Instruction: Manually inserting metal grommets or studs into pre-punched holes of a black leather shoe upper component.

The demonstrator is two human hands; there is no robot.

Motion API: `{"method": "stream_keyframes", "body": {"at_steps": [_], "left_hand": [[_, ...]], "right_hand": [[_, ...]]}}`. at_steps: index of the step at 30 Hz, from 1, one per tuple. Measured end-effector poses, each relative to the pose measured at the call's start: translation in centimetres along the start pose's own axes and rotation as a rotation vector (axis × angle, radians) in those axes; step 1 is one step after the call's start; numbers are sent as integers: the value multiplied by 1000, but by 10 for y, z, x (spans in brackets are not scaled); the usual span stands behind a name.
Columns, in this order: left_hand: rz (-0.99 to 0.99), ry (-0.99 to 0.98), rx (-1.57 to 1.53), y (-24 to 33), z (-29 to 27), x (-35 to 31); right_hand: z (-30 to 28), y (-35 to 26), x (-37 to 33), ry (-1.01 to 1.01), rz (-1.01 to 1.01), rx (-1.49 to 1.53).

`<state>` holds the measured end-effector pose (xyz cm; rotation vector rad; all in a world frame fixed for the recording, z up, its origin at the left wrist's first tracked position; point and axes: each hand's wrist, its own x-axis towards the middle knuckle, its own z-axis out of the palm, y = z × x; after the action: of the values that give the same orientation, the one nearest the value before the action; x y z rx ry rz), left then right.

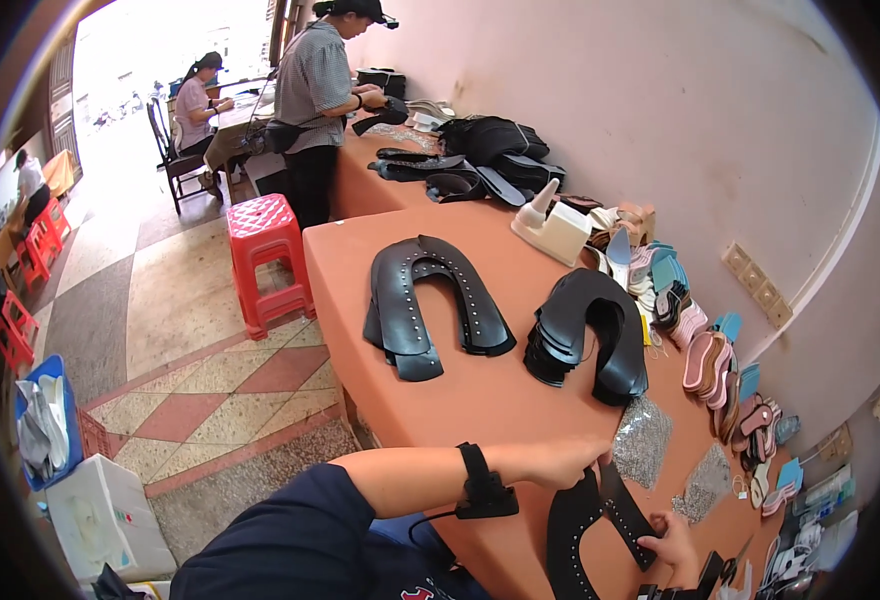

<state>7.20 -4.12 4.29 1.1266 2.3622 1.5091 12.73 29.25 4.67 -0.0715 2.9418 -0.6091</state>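
On my feed, L hand (565,463) pinches the top of the blk studded piece (568,530) over the orange table (490,412), R hand (672,543) grasping its R end. Clear bag of studs (643,445) crowds its far side, w/ a 2nd bag (703,485) near; beyond: blk U-shaped stack (612,310), white bottle (565,235), red stool (263,245).
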Motion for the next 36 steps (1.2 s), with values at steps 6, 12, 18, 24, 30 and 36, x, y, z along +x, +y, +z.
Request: {"method": "stream_keyframes", "body": {"at_steps": [6, 12, 18, 24, 30, 36], "left_hand": [[-220, -215, -113, 9, -17, -12], [-116, -141, 30, -15, -4, -30], [-79, 94, -29, 5, -13, -38], [51, 547, -170, -18, -51, -53], [-51, 809, -247, -4, -115, -94], [-86, 1186, -139, -62, -158, -130]], "right_hand": [[14, 39, 3, 25, 57, 55], [-1, 1, 10, 69, -134, -345], [-15, -15, -7, 143, -121, 167], [-37, -111, -13, 273, -259, 530], [-21, -183, 41, 350, -620, 302], [29, -250, 108, 258, -728, 358]]}}
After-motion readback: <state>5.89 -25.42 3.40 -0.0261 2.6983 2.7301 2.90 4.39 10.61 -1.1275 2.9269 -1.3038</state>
